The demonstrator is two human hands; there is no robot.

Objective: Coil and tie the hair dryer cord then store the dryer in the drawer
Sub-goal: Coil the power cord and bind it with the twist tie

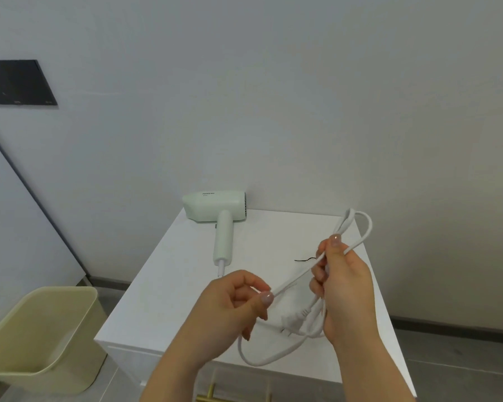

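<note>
Head: left hand (pixel 233 303), right hand (pixel 346 285) hold cord (pixel 262 362); bin (pixel 41 329) beside cabinet (pixel 172 285).

Down to my left, a pale yellow plastic bin (pixel 79 329) stands open on the grey tiled floor (pixel 462 361). Ahead of me, the plain white wall (pixel 273 97) carries a flat black rectangular panel (pixel 19 82) high on the left. A dark skirting strip (pixel 453 322) runs along the wall's foot. A thin dark edge (pixel 35 195) slants down below the panel.

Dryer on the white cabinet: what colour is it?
The dryer is pale mint green, its cord white. The head view shows it.
</note>
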